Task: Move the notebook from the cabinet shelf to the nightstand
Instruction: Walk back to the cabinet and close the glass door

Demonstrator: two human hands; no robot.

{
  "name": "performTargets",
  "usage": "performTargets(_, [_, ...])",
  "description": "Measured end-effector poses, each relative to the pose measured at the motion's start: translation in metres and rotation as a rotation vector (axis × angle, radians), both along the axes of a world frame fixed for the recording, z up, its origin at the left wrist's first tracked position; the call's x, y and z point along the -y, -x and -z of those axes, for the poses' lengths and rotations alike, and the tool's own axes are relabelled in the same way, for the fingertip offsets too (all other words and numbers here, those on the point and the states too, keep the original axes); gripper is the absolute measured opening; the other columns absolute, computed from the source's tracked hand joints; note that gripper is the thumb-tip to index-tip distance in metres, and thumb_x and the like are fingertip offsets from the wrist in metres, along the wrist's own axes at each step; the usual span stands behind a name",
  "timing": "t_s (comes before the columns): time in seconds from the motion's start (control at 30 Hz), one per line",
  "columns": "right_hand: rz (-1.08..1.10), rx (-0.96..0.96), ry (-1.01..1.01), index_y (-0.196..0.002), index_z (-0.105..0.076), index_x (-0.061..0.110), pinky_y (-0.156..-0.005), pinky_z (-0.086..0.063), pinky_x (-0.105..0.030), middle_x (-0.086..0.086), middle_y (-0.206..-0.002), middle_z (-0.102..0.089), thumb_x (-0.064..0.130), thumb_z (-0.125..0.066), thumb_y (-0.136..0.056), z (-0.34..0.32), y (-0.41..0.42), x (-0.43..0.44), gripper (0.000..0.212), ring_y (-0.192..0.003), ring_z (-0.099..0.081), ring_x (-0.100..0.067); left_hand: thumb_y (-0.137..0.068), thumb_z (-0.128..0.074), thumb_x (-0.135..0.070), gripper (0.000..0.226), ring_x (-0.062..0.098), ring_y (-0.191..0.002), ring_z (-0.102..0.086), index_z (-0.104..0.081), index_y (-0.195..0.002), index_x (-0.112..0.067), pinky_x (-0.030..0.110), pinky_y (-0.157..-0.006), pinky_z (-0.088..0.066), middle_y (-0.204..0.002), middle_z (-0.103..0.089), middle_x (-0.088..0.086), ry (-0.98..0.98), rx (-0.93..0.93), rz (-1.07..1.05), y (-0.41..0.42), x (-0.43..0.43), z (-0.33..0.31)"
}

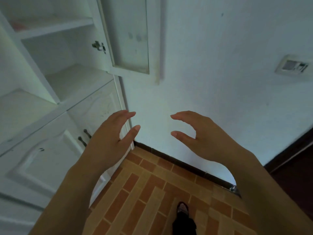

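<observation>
My left hand and my right hand are both raised in front of me, palms turned toward each other, fingers apart and holding nothing. A white cabinet with open shelves stands at the left; my left hand is in front of its lower right door. A faint pinkish flat thing lies on the upper shelf, too blurred to tell what it is. No nightstand is in view.
The cabinet's upper glass door hangs open toward the white wall. Lower doors carry dark handles. A wall socket sits at the right, a dark door frame below it. Brick-pattern floor tiles and my foot are below.
</observation>
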State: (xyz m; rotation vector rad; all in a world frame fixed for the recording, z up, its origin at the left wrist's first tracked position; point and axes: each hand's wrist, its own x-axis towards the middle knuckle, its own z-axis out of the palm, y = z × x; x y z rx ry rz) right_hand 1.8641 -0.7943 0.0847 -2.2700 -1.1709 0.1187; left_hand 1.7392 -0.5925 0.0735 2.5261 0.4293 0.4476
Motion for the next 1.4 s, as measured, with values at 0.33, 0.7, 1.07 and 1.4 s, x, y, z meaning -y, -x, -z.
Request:
performTargets(0.33, [-0.008, 0.093, -0.099, -0.139, -0.031, 0.031, -0.104, -0.018, -0.019, 0.011, -0.147, -0.033, 0.048, -0.045, -0.089, 0.013, -0.175, -0.1, 0.055, -0.134, -0.028, -0.006, -0.078, -0.028, -0.064, 0.066, 0.013, -0.137, -0.029, -0.035, -0.136, -0.034, 0.043, -0.113, -0.026, -0.149, -0.032, -0.008, -0.143, -0.01, -0.026, -0.177, -0.077, -0.022])
performTargets(0.7, [-0.109, 0.105, -0.361, -0.133, -0.042, 0.024, -0.101, -0.04, -0.03, 0.008, -0.136, -0.047, 0.046, -0.046, -0.088, -0.027, -0.349, -0.181, 0.05, -0.121, -0.044, -0.004, -0.088, -0.041, -0.048, 0.049, 0.011, -0.131, -0.035, -0.04, -0.134, -0.03, 0.026, -0.103, -0.028, -0.145, -0.037, -0.007, -0.142, 0.108, -0.167, -0.327, -0.149, -0.058])
performTargets(1.07, [-0.154, 0.091, -0.516, -0.144, -0.02, 0.026, -0.105, -0.039, -0.044, 0.004, -0.149, -0.031, 0.044, -0.049, -0.089, -0.075, -0.412, -0.256, 0.064, -0.132, -0.034, -0.012, -0.09, -0.044, -0.044, 0.051, 0.009, -0.132, -0.031, -0.032, -0.138, -0.031, 0.019, -0.098, -0.021, -0.148, -0.032, -0.008, -0.264, 0.233, -0.145, -0.392, -0.182, -0.121])
performTargets(1.4, [-0.239, 0.081, -0.517, -0.144, -0.019, 0.028, -0.098, -0.044, -0.032, 0.009, -0.145, -0.035, 0.045, -0.049, -0.089, -0.103, -0.436, -0.272, 0.065, -0.121, -0.043, -0.006, -0.089, -0.045, -0.045, 0.058, 0.011, -0.132, -0.032, -0.024, -0.141, -0.03, 0.019, -0.099, -0.023, -0.149, -0.029, -0.007, -0.288, 0.35, -0.146, -0.42, -0.185, -0.147])
